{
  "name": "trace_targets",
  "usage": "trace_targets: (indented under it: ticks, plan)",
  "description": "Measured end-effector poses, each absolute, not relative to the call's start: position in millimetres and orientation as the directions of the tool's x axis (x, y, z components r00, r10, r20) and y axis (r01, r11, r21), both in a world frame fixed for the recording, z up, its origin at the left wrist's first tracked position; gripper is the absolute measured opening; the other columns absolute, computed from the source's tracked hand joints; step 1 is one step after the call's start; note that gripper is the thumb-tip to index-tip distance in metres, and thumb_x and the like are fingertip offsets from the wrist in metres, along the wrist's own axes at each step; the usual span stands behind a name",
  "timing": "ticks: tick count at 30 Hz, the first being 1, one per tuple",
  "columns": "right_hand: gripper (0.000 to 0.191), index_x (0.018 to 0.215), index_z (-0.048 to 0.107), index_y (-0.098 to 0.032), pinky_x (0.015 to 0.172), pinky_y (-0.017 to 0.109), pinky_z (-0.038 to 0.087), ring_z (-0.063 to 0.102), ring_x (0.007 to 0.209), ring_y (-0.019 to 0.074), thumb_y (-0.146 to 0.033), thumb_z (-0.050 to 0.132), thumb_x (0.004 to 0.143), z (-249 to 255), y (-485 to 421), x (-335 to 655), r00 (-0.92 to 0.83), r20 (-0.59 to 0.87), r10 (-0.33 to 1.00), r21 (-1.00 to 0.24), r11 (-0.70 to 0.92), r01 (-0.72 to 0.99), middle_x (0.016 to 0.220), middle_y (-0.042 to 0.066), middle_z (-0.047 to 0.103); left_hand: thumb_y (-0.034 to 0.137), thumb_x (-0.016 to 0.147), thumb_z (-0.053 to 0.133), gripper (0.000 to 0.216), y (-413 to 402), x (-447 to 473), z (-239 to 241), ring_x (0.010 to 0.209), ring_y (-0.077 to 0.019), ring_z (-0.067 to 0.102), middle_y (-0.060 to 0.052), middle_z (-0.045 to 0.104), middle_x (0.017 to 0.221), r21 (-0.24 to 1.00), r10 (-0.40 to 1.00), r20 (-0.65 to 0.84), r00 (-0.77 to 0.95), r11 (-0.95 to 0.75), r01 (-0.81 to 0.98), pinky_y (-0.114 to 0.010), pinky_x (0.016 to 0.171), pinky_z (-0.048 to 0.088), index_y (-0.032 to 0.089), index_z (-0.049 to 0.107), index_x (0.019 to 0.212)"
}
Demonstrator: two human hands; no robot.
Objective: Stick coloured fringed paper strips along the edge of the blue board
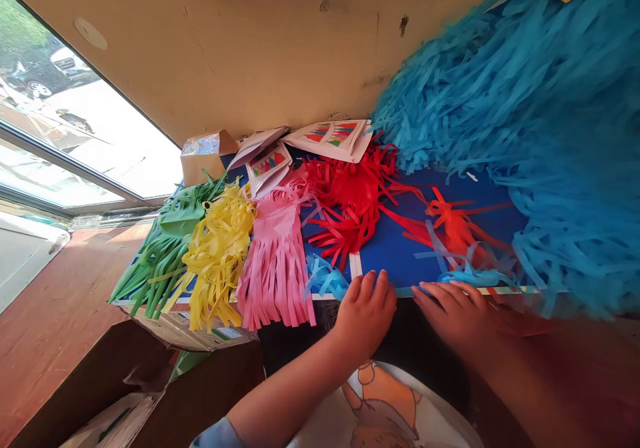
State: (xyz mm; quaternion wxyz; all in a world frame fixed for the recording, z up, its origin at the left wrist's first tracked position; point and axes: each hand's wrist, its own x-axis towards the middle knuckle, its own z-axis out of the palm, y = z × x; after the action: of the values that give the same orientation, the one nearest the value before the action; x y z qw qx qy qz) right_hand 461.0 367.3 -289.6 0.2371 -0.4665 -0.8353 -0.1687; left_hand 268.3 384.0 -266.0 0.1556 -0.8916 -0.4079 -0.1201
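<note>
Near the bottom middle, the left hand (366, 309) and right hand (453, 309) lie flat, fingers together, holding nothing, on the blue board's (395, 255) edge beside blue paper strips (470, 276). Press down gently and evenly.

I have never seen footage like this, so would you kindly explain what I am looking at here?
There is no machine: a person wears a camera on the head, looking forward and down at their own two bare hands. The left hand and right hand rest flat on the near edge of a blue board; neither grips anything. On the board lie bundles of cut paper strips: green strips, yellow strips, pink strips and red strips. A large heap of blue strips fills the right side. Behind are small cards with coloured patterns, and a cardboard box stands at lower left.
</note>
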Motion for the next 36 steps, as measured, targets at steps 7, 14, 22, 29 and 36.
trace_targets:
  ticks: [7,14,22,29,36]
  plan:
    - [0.013,0.092,0.066,-0.020,0.088,0.033,0.035,0.059,0.083,0.0144,-0.017,0.057,0.083,-285.4,370.8,458.3,-0.436,0.597,0.673,0.052,0.510,0.859,0.086,0.002,0.068,0.021,0.092,0.042,0.019,389.3,269.5,-262.3,0.072,-0.0149,0.052,-0.003,0.060,0.090,-0.133,0.633,0.216,0.743,-0.735,0.665,-0.030,0.058,0.036,0.021,0.059,0.100]
    - [0.015,0.085,0.064,-0.018,0.088,0.034,0.035,0.058,0.085,0.0146,-0.011,0.051,0.085,-285.9,372.2,453.4,-0.461,0.583,0.669,-0.006,0.571,0.821,0.085,0.002,0.068,0.022,0.094,0.040,0.019,399.9,263.5,-256.3,0.077,-0.0158,0.052,-0.002,0.060,0.087,-0.062,0.610,0.168,0.774,-0.778,0.626,-0.031,0.062,0.036,0.022,0.058,0.100]
    - [0.012,0.081,0.062,-0.016,0.081,0.034,0.035,0.054,0.082,0.0171,-0.016,0.051,0.087,-288.6,374.5,442.7,-0.398,0.591,0.702,-0.109,0.558,0.823,0.083,0.004,0.065,0.021,0.087,0.054,0.008,401.2,260.6,-257.6,0.086,-0.0155,0.054,-0.001,0.062,0.103,0.024,0.667,0.133,0.733,-0.741,0.671,-0.029,0.070,0.043,0.018,0.059,0.092]
    - [0.013,0.081,0.062,-0.017,0.078,0.033,0.034,0.054,0.080,0.0162,-0.016,0.051,0.087,-290.8,373.4,439.2,-0.372,0.608,0.701,-0.151,0.563,0.813,0.080,0.003,0.065,0.018,0.084,0.057,0.005,401.4,251.3,-259.7,0.103,-0.0198,0.052,-0.001,0.063,0.103,-0.001,0.633,0.379,0.675,-0.729,0.684,-0.032,0.086,0.042,0.017,0.060,0.081]
    - [0.012,0.088,0.064,-0.015,0.079,0.034,0.036,0.055,0.082,0.0169,-0.011,0.054,0.084,-295.1,370.7,443.9,-0.430,0.614,0.662,-0.094,0.602,0.793,0.083,0.005,0.066,0.015,0.086,0.051,0.012,403.7,229.0,-254.4,0.106,-0.0203,0.052,-0.001,0.063,0.102,-0.067,0.596,0.398,0.698,-0.740,0.670,-0.035,0.091,0.040,0.017,0.061,0.081]
